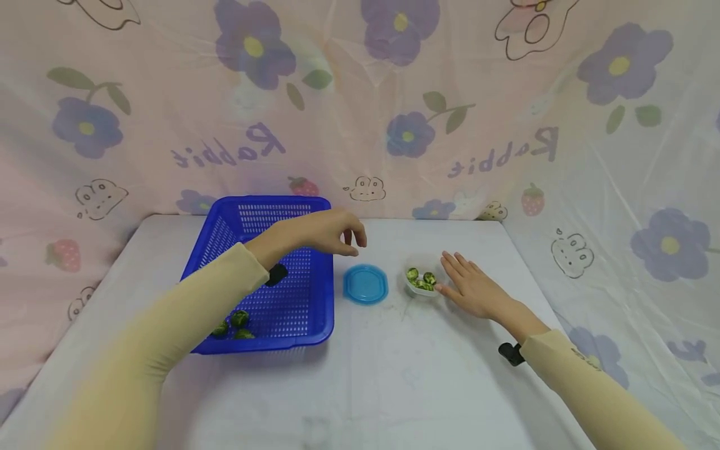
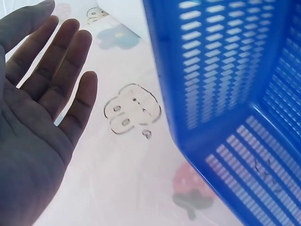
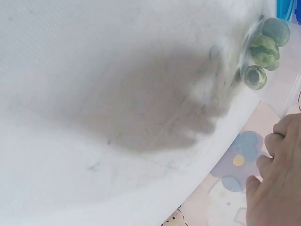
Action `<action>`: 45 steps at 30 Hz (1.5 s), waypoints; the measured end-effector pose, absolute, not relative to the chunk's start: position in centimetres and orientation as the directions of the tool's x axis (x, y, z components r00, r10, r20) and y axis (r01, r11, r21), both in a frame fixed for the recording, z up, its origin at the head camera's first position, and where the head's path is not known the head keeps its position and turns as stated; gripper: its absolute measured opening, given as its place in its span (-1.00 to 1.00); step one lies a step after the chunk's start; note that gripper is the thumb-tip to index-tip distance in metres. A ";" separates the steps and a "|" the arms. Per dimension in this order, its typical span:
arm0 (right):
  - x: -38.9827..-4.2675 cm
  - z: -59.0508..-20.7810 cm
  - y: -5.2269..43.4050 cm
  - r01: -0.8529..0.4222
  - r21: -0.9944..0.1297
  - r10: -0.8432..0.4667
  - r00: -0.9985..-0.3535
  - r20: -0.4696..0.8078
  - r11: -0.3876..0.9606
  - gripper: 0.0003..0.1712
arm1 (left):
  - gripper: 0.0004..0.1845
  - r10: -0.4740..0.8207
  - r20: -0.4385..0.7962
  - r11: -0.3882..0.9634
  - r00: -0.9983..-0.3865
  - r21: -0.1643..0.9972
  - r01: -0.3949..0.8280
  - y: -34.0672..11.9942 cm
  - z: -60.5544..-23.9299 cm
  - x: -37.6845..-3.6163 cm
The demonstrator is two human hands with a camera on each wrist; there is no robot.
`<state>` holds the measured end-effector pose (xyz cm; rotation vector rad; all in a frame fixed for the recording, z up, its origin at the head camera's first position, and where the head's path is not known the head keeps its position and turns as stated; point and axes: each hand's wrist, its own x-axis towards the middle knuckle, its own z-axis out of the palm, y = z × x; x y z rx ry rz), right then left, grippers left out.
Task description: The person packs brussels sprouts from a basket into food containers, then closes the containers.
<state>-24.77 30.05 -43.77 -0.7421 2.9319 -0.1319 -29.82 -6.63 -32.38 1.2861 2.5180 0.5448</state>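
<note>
- White table (image 1: 382,375), patterned curtain (image 1: 337,125) behind.
- Basket (image 1: 289,312), left, long axis near-to-far; sprouts (image 1: 240,319) at near end.
- Right hand (image 1: 475,290), fingers straight, gripping nothing; thumb by tub (image 1: 420,292), contact unclear.
- Tub: mouth up, holding more sprouts (image 1: 429,278).
- Lid (image 1: 365,284), flat, between basket and tub.
- Left hand (image 1: 329,231), loosely bent, holding nothing, near basket's rim.

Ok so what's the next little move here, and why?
Probably curl the right hand around the clear container to steady it: that hand looks empty and is right beside it, Brussels sprouts sit inside, and the light-blue lid lies off on the table.
</note>
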 end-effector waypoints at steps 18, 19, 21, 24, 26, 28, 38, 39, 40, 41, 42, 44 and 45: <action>-24.5 -43.9 30.2 -0.464 -0.126 -0.474 -0.878 -0.070 0.877 -0.10 | -0.77 0.745 -0.052 0.636 -0.665 0.356 0.685 -15.2 -33.2 -26.3; -24.5 -44.0 30.2 -0.463 -0.129 -0.474 -0.878 -0.067 0.877 -0.10 | -0.77 0.740 -0.061 0.644 -0.670 0.351 0.679 -15.6 -33.3 -26.1; -24.5 -44.0 30.3 -0.460 -0.134 -0.471 -0.879 -0.068 0.878 -0.10 | -0.78 0.740 -0.071 0.645 -0.669 0.354 0.677 -16.6 -33.7 -25.7; -24.5 -44.0 30.4 -0.463 -0.130 -0.473 -0.879 -0.063 0.877 -0.10 | -0.78 0.723 -0.099 0.667 -0.684 0.359 0.653 -18.2 -34.4 -24.9; -24.5 -44.0 30.3 -0.467 -0.127 -0.477 -0.877 -0.059 0.875 -0.10 | -0.79 0.719 -0.113 0.671 -0.686 0.369 0.643 -19.3 -35.0 -24.3; -24.5 -43.9 30.3 -0.471 -0.128 -0.480 -0.875 -0.056 0.873 -0.10 | -0.80 0.708 -0.132 0.683 -0.694 0.376 0.626 -20.2 -35.6 -23.6; -24.8 -43.8 30.2 -0.478 -0.110 -0.487 -0.870 -0.074 0.871 -0.10 | -0.81 0.688 -0.240 0.716 -0.685 0.379 0.586 -23.0 -37.5 -20.6; -24.7 -43.8 30.2 -0.478 -0.115 -0.487 -0.871 -0.069 0.871 -0.10 | -0.81 0.686 -0.249 0.719 -0.684 0.377 0.585 -23.1 -37.5 -20.4; -24.7 -43.8 30.1 -0.477 -0.116 -0.486 -0.871 -0.066 0.871 -0.11 | -0.81 0.686 -0.255 0.719 -0.681 0.377 0.584 -23.3 -37.6 -20.3; -24.6 -43.8 30.1 -0.477 -0.120 -0.486 -0.872 -0.063 0.871 -0.11 | -0.82 0.687 -0.261 0.719 -0.678 0.379 0.583 -23.3 -37.7 -20.2; -24.6 -43.8 30.1 -0.476 -0.122 -0.486 -0.872 -0.061 0.871 -0.11 | -0.82 0.686 -0.269 0.721 -0.677 0.379 0.580 -23.4 -37.7 -20.1; -24.6 -43.8 30.0 -0.476 -0.122 -0.486 -0.872 -0.064 0.871 -0.12 | -0.82 0.677 -0.285 0.730 -0.678 0.377 0.570 -23.5 -37.9 -20.0; -24.6 -43.7 30.0 -0.475 -0.122 -0.485 -0.872 -0.067 0.871 -0.12 | -0.82 0.676 -0.291 0.732 -0.677 0.374 0.570 -23.6 -38.1 -20.0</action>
